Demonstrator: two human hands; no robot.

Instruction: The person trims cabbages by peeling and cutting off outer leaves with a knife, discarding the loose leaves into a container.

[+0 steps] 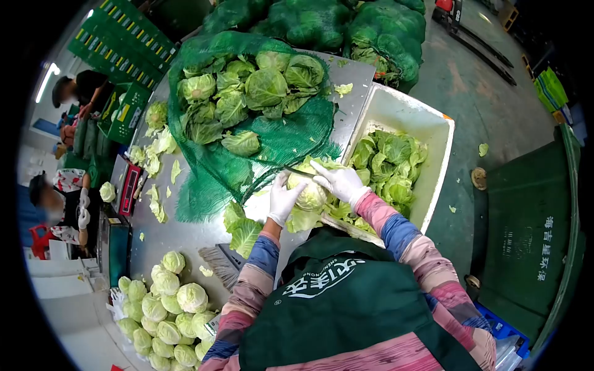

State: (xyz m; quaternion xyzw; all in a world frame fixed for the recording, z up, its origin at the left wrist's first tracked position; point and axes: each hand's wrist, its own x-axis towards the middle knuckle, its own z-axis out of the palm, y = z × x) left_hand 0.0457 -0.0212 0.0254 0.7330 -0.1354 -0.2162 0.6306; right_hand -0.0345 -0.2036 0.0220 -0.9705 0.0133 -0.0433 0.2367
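A pale green cabbage is between my two gloved hands, above the metal table. My left hand is curled round its left side. My right hand is at its upper right, with a thin dark blade-like tool running from its fingers across the cabbage's top; the grip is partly hidden. Loose outer leaves lie by my left wrist. To the right stands a white foam box holding many green leaves. Beyond my hands, a green mesh sack lies open around untrimmed cabbages.
Pale cabbages are heaped at the lower left. A brush and a scale are on the table's left side. Full mesh sacks stand behind; a green bin is at right. Two people work at left.
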